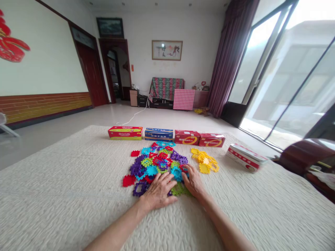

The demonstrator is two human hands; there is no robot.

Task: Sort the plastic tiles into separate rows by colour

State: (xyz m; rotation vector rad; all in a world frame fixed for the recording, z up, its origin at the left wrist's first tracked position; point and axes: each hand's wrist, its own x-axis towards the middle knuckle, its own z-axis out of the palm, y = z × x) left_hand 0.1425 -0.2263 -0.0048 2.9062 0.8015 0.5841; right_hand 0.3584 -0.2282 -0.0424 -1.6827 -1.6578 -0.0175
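A pile of plastic interlocking pieces (151, 170) in purple, blue, red and green lies on a cream quilted cover (78, 195). Over the pile's near edge my left hand (161, 191) rests palm down, its fingers spread on the pieces. My right hand (194, 179) is at the near right side, fingers apart and slightly bent, touching the pile close to a green piece (178, 189). Yellow pieces (204, 168) form a separate small heap to the right. A red piece (129, 180) and a purple frame-shaped piece (139, 189) lie left of my left hand.
Behind the pile stand a red-and-green box (125, 133), a blue box (158, 134) and two red boxes (186, 137). A white-and-red box (246, 158) sits farther right. A dark wooden chair-like piece (300, 157) borders the cover at right.
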